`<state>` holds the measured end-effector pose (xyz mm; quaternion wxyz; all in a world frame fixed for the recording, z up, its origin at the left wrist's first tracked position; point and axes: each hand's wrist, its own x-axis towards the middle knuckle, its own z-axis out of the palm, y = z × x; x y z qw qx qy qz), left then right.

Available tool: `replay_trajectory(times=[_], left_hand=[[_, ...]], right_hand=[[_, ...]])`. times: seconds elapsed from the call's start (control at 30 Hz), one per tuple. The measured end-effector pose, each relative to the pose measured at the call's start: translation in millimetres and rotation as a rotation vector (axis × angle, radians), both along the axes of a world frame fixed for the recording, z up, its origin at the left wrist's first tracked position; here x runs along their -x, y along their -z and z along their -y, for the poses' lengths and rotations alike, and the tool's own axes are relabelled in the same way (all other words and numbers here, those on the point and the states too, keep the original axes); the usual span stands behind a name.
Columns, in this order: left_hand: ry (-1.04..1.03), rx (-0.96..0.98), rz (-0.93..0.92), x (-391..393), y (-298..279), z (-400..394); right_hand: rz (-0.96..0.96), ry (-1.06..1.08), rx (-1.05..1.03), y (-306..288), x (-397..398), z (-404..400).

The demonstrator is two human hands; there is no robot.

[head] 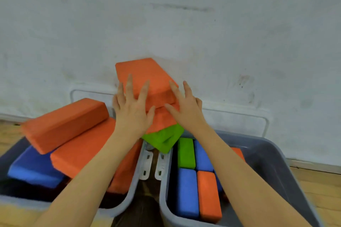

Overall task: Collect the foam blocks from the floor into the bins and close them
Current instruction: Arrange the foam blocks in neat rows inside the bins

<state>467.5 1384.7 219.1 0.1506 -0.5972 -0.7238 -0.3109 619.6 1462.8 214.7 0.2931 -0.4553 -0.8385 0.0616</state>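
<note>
Two grey bins stand side by side against the wall: the left bin [132,186] and the right bin [273,155]. An orange foam block [145,73] sits tilted on top of a second orange block [162,118] and a green block [162,139], between the two bins. My left hand [132,108] lies on the top orange block with fingers spread and straight. My right hand [186,105] touches the block's right edge, fingers also straight. The left bin holds orange blocks [64,121] piled over a blue one [33,169]. The right bin holds green [185,153], blue [187,191] and orange [208,195] blocks packed flat.
White latches [147,164] hang on the bins' facing rims. Clear lids [239,118] lean against the white wall [184,24] behind the bins. Wooden floor [317,186] shows at the right and far left. A dark trouser leg [140,212] fills the gap between the bins.
</note>
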Motion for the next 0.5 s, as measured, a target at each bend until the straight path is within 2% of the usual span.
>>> replay_trajectory(times=[0.13,0.23,0.33,0.5], left_hand=[[0.069,0.16,0.116,22.3,3.2,-12.1],[0.148,0.123,0.102,25.7,4.9,-20.8],[0.188,0.042,0.17,32.0,4.3,-17.5],[0.145,-0.116,-0.052,39.4,-5.4,1.1]], right_hand=[[0.004,-0.01,0.046,2.2,17.6,-13.6],[-0.149,-0.024,-0.011,2.7,19.4,-13.7],[-0.299,-0.046,-0.103,7.1,23.5,-5.1],[-0.436,-0.088,-0.239,-0.6,33.9,6.9]])
